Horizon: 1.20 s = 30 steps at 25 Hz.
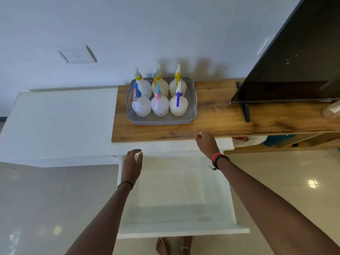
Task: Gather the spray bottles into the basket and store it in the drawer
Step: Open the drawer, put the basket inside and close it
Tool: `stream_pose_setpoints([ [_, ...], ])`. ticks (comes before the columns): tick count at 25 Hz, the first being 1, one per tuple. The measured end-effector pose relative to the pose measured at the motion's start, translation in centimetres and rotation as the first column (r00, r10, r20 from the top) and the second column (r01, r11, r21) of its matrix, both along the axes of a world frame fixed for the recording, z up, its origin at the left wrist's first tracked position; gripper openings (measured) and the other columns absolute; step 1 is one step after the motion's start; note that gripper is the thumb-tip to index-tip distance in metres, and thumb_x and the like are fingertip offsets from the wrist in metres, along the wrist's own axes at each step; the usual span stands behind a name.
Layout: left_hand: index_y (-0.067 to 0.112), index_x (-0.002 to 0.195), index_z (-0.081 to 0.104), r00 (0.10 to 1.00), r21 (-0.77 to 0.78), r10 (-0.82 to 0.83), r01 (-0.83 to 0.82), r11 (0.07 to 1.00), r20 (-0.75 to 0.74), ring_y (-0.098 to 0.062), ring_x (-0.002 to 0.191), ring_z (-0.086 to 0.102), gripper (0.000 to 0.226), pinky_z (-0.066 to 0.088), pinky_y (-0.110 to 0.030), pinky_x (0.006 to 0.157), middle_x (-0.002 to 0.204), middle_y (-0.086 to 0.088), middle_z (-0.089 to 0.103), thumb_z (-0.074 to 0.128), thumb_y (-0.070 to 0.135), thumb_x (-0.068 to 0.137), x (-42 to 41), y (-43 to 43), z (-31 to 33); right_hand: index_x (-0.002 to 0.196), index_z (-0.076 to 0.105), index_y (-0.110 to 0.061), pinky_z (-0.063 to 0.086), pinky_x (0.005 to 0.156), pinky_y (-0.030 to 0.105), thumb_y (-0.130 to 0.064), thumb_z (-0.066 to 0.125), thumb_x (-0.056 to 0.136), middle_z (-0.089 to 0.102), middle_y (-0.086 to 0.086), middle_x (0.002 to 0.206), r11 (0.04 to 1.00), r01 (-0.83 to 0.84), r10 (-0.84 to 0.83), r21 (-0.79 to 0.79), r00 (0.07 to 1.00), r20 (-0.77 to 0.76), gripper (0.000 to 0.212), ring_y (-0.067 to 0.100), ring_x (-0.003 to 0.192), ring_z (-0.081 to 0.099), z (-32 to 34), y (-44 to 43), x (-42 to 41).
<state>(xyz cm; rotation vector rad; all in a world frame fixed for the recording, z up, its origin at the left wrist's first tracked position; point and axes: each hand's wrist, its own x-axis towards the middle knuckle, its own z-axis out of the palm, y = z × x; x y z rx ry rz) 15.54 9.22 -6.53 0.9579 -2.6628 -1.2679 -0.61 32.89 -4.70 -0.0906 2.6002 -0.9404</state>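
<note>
Spray bottles, six in two rows, fill the grey basket on the wooden top as we reach our empty left hand and right hand, fingers loosely spread, above the open white drawer.

Both forearms bare, no sleeves. Left hand — thin black band at the wrist. Right hand — silver ring on one finger, red band plus black cord bracelet stacked at the wrist, small dark charm dangling off it. Bare feet, anklet on one.
</note>
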Motion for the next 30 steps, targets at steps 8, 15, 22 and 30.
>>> stream_pose_setpoints([
  [8,0.0,0.114,0.059,0.976,-0.006,0.167,-0.17,0.986,-0.141,-0.03,0.112,0.057,0.027,0.039,-0.028,0.091,0.117,-0.018,0.064,0.047,0.016,0.097,-10.7,-6.9,2.5,0.107,0.067,-0.002,0.046,0.077,0.026,-0.004,0.046,0.091,0.068,0.016,0.113,0.942,0.307,-0.308,-0.138,0.951,0.018,0.026,0.026,0.1,0.063,1.8,-1.8,-10.9],
  [15,0.006,0.118,0.059,0.88,0.204,0.427,-0.388,0.899,-0.208,-0.023,0.119,0.055,0.034,0.038,-0.026,0.101,0.124,-0.012,0.063,0.033,0.005,0.096,-18.3,-13.1,2.4,0.111,0.063,0.002,0.049,0.085,0.034,0.002,0.038,0.093,0.058,0.007,0.099,0.812,0.537,-0.507,-0.228,0.843,0.181,0.031,0.02,0.091,0.054,-0.3,-4.2,-17.0],
  [22,0.01,0.105,0.065,0.942,0.319,0.333,-0.331,0.888,0.051,-0.019,0.097,0.059,0.025,0.047,-0.034,0.093,0.105,-0.007,0.064,0.044,0.021,0.097,-24.0,-16.6,-0.9,0.063,0.035,-0.013,0.027,0.054,0.028,-0.01,0.04,0.093,0.036,0.004,0.067,0.86,0.486,-0.441,-0.159,0.862,0.248,0.031,0.015,0.057,0.03,-2.9,-7.1,-20.6],
  [30,0.012,0.089,0.057,0.987,0.391,0.119,-0.153,0.908,0.111,-0.014,0.067,0.043,0.021,0.036,-0.025,0.056,0.077,-0.006,0.05,0.045,0.027,0.099,-25.9,-17.1,-4.1,0.069,0.051,-0.012,0.041,0.064,0.032,-0.02,0.042,0.098,0.051,0.006,0.072,0.896,0.432,-0.4,-0.102,0.886,0.233,0.031,0.022,0.075,0.047,-4.9,-8.4,-22.2],
])
